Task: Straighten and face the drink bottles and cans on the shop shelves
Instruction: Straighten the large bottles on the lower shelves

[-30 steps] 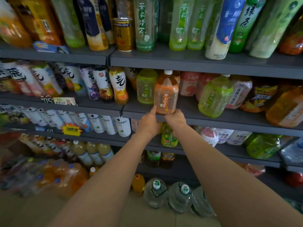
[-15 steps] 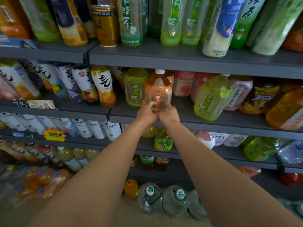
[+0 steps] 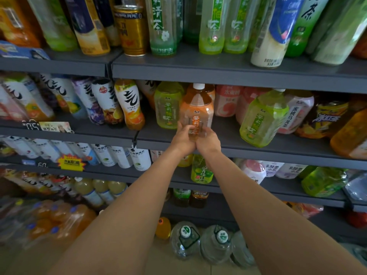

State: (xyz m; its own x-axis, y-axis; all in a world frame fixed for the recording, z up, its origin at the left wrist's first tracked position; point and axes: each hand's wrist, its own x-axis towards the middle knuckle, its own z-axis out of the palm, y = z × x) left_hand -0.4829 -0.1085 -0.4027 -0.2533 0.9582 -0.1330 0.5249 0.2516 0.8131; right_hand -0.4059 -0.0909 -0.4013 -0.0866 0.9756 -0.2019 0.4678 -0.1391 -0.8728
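Both hands clasp the lower part of the orange tea bottle (image 3: 196, 110) upright on the grey shelf (image 3: 228, 135), left hand (image 3: 181, 138) on its left side, right hand (image 3: 208, 140) on its right, heels touching.

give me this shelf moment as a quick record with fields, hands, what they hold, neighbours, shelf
setting: shop drink shelves, grey shelf
left hand: grips the lower part of the orange tea bottle from the left
right hand: grips the same bottle from the right
bottle state: upright, white cap, label facing out, near the shelf front
left neighbour: green tea bottle, upright
right neighbour: large green bottle, standing apart from the held one
shelf above: gold can among tall bottles
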